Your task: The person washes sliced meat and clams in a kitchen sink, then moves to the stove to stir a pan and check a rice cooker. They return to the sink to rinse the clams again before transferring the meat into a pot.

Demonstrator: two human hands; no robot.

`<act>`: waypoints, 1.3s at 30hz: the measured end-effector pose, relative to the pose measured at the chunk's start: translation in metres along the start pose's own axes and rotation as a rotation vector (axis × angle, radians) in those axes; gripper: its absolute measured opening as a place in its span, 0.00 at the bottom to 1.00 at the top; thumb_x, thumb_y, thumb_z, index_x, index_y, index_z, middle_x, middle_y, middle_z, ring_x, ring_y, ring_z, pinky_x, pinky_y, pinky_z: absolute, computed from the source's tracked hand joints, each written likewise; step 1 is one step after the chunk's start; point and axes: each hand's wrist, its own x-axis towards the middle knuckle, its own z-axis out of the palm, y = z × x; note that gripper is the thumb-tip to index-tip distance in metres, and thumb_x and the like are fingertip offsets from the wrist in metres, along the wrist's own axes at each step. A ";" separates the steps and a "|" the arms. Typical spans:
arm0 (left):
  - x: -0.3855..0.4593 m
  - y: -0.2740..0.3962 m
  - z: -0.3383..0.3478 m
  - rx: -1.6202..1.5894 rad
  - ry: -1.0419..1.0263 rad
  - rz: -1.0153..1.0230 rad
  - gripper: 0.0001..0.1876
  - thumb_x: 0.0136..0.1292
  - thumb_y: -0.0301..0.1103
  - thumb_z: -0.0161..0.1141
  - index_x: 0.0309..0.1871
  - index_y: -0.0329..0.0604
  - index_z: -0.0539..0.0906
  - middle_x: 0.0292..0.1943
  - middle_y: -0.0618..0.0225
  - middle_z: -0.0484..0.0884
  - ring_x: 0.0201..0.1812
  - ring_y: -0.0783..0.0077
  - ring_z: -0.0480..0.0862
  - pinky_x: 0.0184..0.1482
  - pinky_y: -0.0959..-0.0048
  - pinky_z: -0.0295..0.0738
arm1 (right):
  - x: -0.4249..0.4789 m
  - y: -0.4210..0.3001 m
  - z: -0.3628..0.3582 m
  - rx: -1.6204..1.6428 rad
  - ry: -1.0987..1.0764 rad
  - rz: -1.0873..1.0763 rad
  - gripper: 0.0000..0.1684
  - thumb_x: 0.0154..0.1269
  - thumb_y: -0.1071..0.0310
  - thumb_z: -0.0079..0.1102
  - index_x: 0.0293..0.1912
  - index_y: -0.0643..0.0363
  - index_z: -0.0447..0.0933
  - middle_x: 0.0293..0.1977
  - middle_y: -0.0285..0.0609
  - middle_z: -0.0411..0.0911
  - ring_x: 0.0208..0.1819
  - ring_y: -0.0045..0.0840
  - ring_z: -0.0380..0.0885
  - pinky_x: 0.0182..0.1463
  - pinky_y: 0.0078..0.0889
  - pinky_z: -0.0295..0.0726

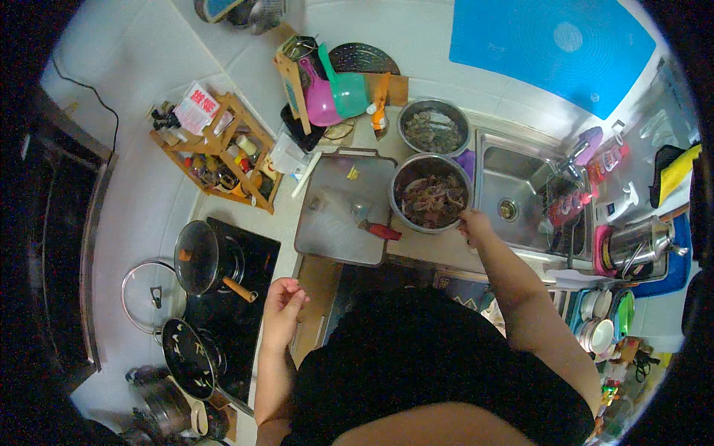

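Note:
My right hand (475, 227) is at the lower right rim of a stainless-steel bowl (397, 214), its fingers closed on the edge. Dark reddish-brown pieces, perhaps meat, fill much of this bowl. Behind it stands a second steel bowl (403, 134) with greyish pieces in it. Loosely curled and holding nothing, my left hand (284, 312) hovers by the counter's front edge, near the black cooktop (254, 237). Between the hands lies a cutting board (334, 234). A cleaver with a red handle (384, 231) rests on it, near small yellowish pieces (353, 173).
Right of the bowls is a steel sink (502, 173) with a faucet (572, 159). A lidded pan (196, 256) sits on the cooktop, its wooden handle (240, 290) jutting toward me. Nearer is a frying pan (187, 357). A wooden spice rack (223, 150) stands at the back left.

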 end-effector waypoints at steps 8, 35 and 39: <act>0.050 0.010 0.028 0.003 -0.105 -0.031 0.13 0.65 0.21 0.56 0.51 0.41 0.71 0.39 0.71 0.73 0.40 0.77 0.77 0.43 0.77 0.76 | 0.001 0.004 -0.040 0.044 -0.051 0.082 0.20 0.66 0.56 0.58 0.53 0.54 0.71 0.39 0.37 0.77 0.33 0.25 0.78 0.36 0.31 0.79; 0.166 0.040 0.246 0.323 -0.701 0.248 0.26 0.61 0.28 0.63 0.63 0.44 0.70 0.63 0.61 0.65 0.61 0.65 0.70 0.55 0.70 0.73 | -0.015 -0.162 -0.263 -0.181 0.811 -0.843 0.29 0.59 0.61 0.66 0.55 0.68 0.70 0.47 0.53 0.76 0.50 0.37 0.76 0.54 0.35 0.74; 0.144 0.057 0.328 0.376 -0.754 0.294 0.28 0.60 0.28 0.64 0.63 0.42 0.69 0.63 0.60 0.64 0.61 0.64 0.70 0.55 0.71 0.73 | 0.027 -0.209 -0.313 -0.280 0.883 -0.825 0.31 0.59 0.56 0.65 0.52 0.71 0.70 0.45 0.58 0.77 0.47 0.41 0.78 0.50 0.39 0.75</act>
